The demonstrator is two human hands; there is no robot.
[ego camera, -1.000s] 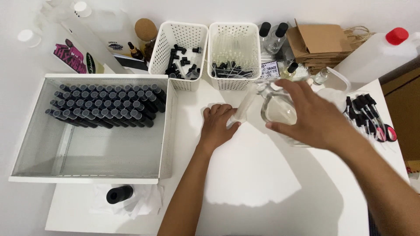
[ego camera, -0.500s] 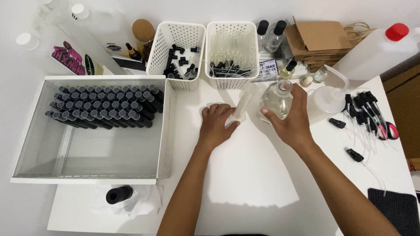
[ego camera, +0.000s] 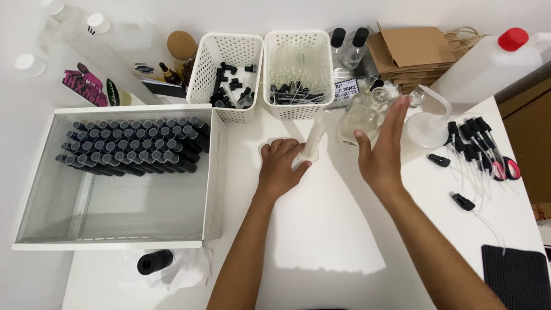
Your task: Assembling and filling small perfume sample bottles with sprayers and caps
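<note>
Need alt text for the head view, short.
Seen from above on a white table, the left hand steadies a clear cylinder while the right hand holds a clear glass bottle beside it. A tray of dark-capped vials sits left; two white baskets stand behind.

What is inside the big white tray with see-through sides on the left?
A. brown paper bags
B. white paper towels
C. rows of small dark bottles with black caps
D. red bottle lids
C: the big white tray with see-through sides holds rows of small dark bottles with black caps packed along its far end, and the rest of its floor is bare.
</note>
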